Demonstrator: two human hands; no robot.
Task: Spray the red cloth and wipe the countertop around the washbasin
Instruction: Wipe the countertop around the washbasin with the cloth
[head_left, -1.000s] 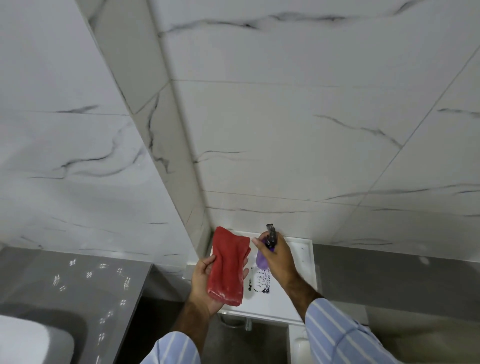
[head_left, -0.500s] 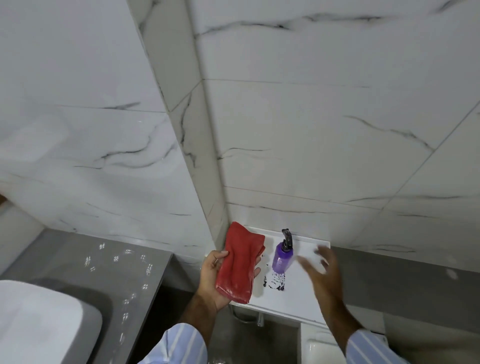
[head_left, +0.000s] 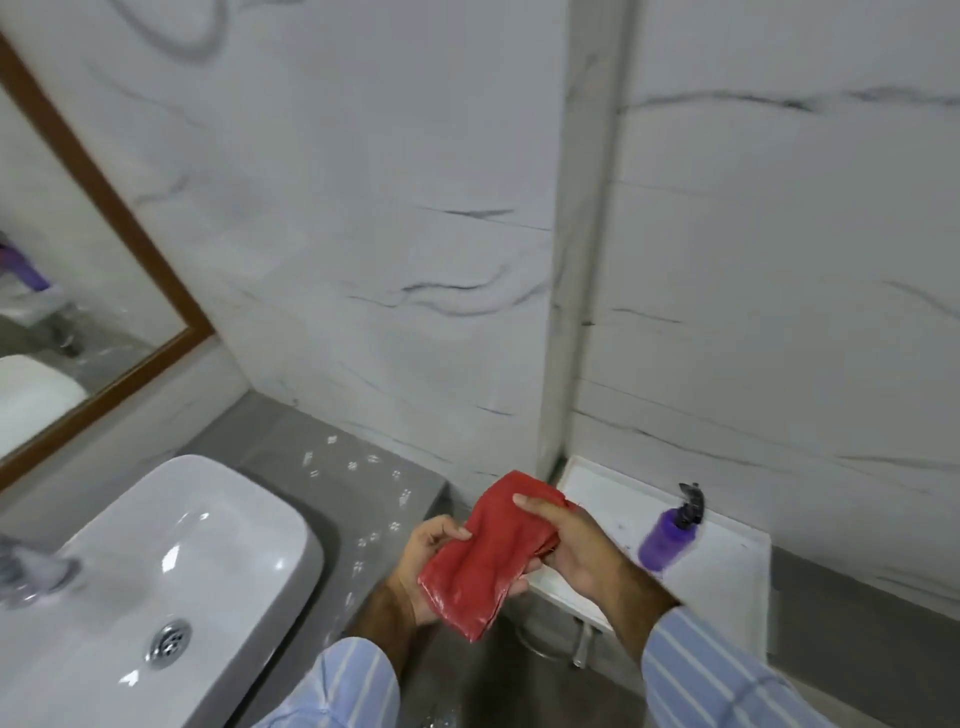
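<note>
A folded red cloth (head_left: 485, 558) is gripped by both hands, the left hand (head_left: 431, 558) beneath its lower end and the right hand (head_left: 574, 545) closed over its upper end. The grey stone table (head_left: 332, 467) around the white ceramic washbasin (head_left: 156, 587) lies to the left, nearer the left hand; the purple spray bottle (head_left: 670, 535) is left standing on the white shelf (head_left: 727, 566).

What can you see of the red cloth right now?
The red cloth is a plain red fabric, folded into a long, layered strip with a slight sheen that may be dampness. It is held in the air, tilted, its lower end hanging free. The left hand supports it from beneath at its left edge; the right hand pinches its upper right part, fingers on top. It touches nothing else I can see and sits between the countertop and the white shelf.
</note>
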